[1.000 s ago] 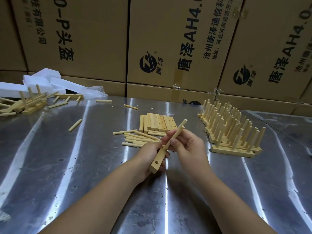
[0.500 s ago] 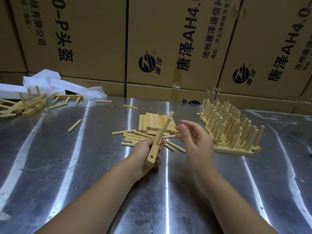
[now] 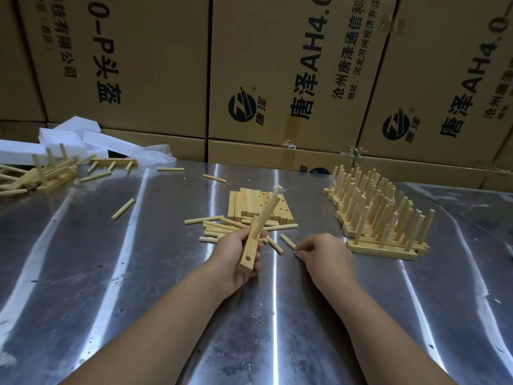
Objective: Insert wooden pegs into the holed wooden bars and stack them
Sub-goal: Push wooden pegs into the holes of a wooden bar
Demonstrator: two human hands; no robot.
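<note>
At centre, our left hand (image 3: 236,255) grips a tilted bar (image 3: 251,240); our right hand (image 3: 324,254) pinches a loose peg (image 3: 287,241) on the desk (image 3: 111,273).

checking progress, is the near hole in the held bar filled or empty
Empty: the hole at the near end of the bar shows dark, no peg in it. One peg stands farther up.
</note>
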